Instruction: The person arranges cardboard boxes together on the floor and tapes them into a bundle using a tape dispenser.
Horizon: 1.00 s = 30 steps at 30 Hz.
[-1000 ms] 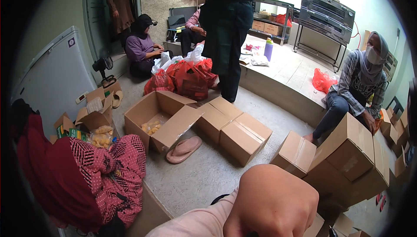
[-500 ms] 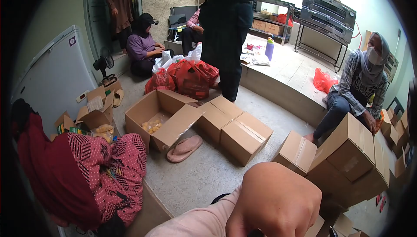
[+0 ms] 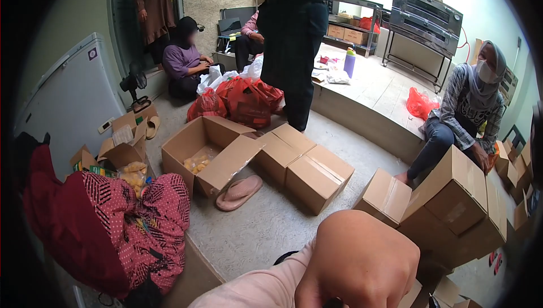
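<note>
Pink sleeve [image 3: 260, 282]; left hand [image 3: 362, 260] near taped box [image 3: 384, 196], barely shifted this past second, handling seemingly unchanged. Underside hidden; cannot tell grip.

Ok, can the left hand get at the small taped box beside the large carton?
Probably yes, perhaps with a lean: nothing visible blocks the way from the left hand to the small taped box, and its top is uncovered. Whether the hand grips anything is hidden.
</note>
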### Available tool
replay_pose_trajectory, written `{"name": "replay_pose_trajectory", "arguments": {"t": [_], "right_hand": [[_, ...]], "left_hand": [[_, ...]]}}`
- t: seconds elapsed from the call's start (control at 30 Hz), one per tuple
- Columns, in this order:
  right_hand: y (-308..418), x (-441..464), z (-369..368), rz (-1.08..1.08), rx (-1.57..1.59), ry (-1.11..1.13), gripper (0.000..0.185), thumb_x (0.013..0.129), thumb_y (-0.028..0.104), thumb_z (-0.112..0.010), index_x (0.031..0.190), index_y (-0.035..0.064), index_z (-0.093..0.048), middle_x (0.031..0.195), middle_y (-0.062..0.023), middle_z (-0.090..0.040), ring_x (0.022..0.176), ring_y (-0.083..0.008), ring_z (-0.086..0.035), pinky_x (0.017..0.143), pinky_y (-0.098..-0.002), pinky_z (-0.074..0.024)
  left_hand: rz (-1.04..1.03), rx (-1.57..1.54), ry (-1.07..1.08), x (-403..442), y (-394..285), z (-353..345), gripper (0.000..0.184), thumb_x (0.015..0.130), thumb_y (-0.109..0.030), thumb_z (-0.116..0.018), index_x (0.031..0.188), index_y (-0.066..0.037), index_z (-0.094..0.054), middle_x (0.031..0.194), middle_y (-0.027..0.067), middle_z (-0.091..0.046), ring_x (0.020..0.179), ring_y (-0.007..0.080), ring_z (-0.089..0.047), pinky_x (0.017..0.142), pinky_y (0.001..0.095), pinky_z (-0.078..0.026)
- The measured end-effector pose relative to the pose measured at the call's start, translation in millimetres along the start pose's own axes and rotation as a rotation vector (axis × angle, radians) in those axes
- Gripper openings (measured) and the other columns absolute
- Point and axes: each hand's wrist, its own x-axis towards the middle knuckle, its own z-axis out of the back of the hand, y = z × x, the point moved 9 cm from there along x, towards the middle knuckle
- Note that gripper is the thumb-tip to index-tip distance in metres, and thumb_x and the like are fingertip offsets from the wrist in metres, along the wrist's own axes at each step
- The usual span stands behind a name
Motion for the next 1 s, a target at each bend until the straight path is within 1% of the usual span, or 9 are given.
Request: {"name": "replay_pose_trajectory", "arguments": {"t": [0.17,0.23,0.33,0.57,0.67,0.73,0.83,0.97,1.0], "right_hand": [[-5.6,1.1,-4.4,0.003,-0.003,-0.018,0.049,0.085,0.041,-0.044,0.121,0.0084,-0.048,0.131,-0.0145,-0.040,0.121,-0.0329,-0.033,0.098,-0.0507,-0.0222],[-1.4,-1.4,1.7,0.004,-0.004,-0.025,0.049,0.085,0.041,-0.044,0.121,0.0084,-0.048,0.131,-0.0146,-0.040,0.121,-0.0329,-0.033,0.098,-0.0506,-0.0223],[-1.3,-3.3,5.1,0.005,-0.008,-0.035,0.049,0.085,0.041,-0.044,0.121,0.0084,-0.048,0.130,-0.0147,-0.040,0.121,-0.0330,-0.034,0.098,-0.0505,-0.0224],[-26.9,5.6,-19.4,0.008,-0.013,-0.055,0.048,0.085,0.041,-0.045,0.120,0.0084,-0.049,0.129,-0.0149,-0.041,0.120,-0.0332,-0.034,0.098,-0.0504,-0.0228],[-21.0,2.5,-10.5,0.009,-0.015,-0.064,0.048,0.084,0.041,-0.045,0.120,0.0084,-0.049,0.129,-0.0150,-0.042,0.120,-0.0332,-0.035,0.098,-0.0503,-0.0230],[-3.0,-4.4,8.6,0.011,-0.016,-0.069,0.048,0.084,0.041,-0.045,0.120,0.0084,-0.049,0.129,-0.0151,-0.042,0.120,-0.0333,-0.035,0.098,-0.0502,-0.0231],[16.6,-10.9,28.2,0.013,-0.018,-0.080,0.048,0.084,0.041,-0.046,0.120,0.0084,-0.049,0.129,-0.0152,-0.042,0.119,-0.0334,-0.035,0.098,-0.0502,-0.0232],[-3.4,-3.0,1.7,0.015,-0.020,-0.091,0.048,0.084,0.041,-0.046,0.119,0.0084,-0.050,0.128,-0.0153,-0.042,0.119,-0.0335,-0.036,0.098,-0.0501,-0.0234],[-14.0,1.9,-6.5,0.016,-0.021,-0.094,0.048,0.084,0.041,-0.046,0.119,0.0084,-0.050,0.128,-0.0154,-0.043,0.119,-0.0335,-0.036,0.098,-0.0500,-0.0235]], "left_hand": [[-0.047,0.079,-0.024,-1.3,-2.0,-3.3,0.022,0.073,-0.023,-0.055,0.073,-0.001,-0.056,0.053,0.0025,-0.050,0.044,0.0181,-0.053,0.039,0.0260,-0.039],[-0.044,-0.009,-0.143,-2.2,-1.2,5.6,0.022,0.073,-0.023,-0.056,0.074,-0.001,-0.057,0.053,0.0024,-0.050,0.044,0.0179,-0.054,0.039,0.0258,-0.039],[0.002,0.007,0.005,2.2,0.1,0.2,0.023,0.073,-0.024,-0.056,0.075,-0.001,-0.057,0.053,0.0024,-0.051,0.044,0.0176,-0.054,0.039,0.0256,-0.039],[-0.052,0.078,-0.013,1.4,-4.4,-0.9,0.024,0.073,-0.024,-0.056,0.075,-0.001,-0.058,0.053,0.0023,-0.050,0.044,0.0172,-0.054,0.039,0.0255,-0.039],[0.011,0.003,-0.001,1.6,0.8,-1.8,0.024,0.073,-0.024,-0.056,0.076,0.000,-0.058,0.053,0.0023,-0.050,0.043,0.0173,-0.054,0.038,0.0255,-0.039],[-0.049,-0.003,-0.154,-1.6,-2.3,6.0,0.024,0.072,-0.024,-0.056,0.076,-0.001,-0.058,0.053,0.0023,-0.050,0.043,0.0173,-0.053,0.039,0.0256,-0.039],[0.011,0.004,0.002,2.3,0.5,-0.2,0.024,0.072,-0.024,-0.056,0.076,0.000,-0.058,0.052,0.0022,-0.050,0.043,0.0173,-0.053,0.039,0.0255,-0.039],[0.006,0.008,0.001,-1.4,3.1,-3.2,0.024,0.073,-0.024,-0.056,0.076,0.000,-0.058,0.053,0.0020,-0.050,0.043,0.0172,-0.053,0.039,0.0254,-0.039],[-0.027,-0.009,-0.083,-9.1,4.2,-1.4,0.028,0.072,-0.027,-0.057,0.060,-0.004,-0.045,0.048,0.0039,-0.044,0.042,0.0216,-0.049,0.039,0.0308,-0.036]]}}
